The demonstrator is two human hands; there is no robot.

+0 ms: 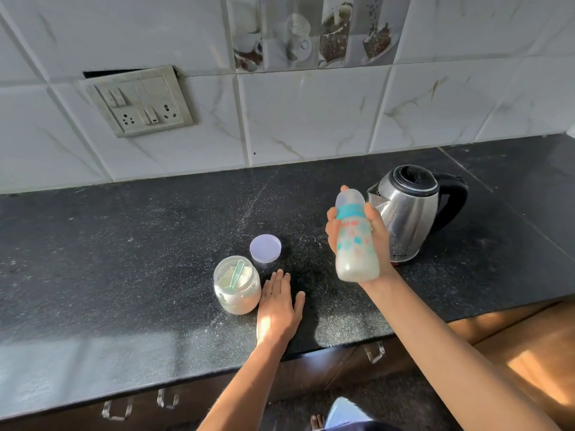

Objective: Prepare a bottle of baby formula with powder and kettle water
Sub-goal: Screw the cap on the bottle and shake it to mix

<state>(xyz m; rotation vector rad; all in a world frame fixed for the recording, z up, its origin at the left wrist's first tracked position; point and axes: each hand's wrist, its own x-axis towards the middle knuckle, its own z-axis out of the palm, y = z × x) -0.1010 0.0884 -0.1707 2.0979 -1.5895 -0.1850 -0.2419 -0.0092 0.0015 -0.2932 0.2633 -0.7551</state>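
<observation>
The left hand [278,309] lies flat on the counter [124,259], fingers spread, holding nothing, just beside the open jar [237,286]. The right hand [371,241] wraps the capped bottle [354,236], raised near the kettle [407,209]; it looks light and probably smooth (grip mid-body, firmly).

Bare arms, ring [268,294] on l. hand [278,309]

small print on bottle [356,241] and kettle [404,213], both unreadable
</observation>
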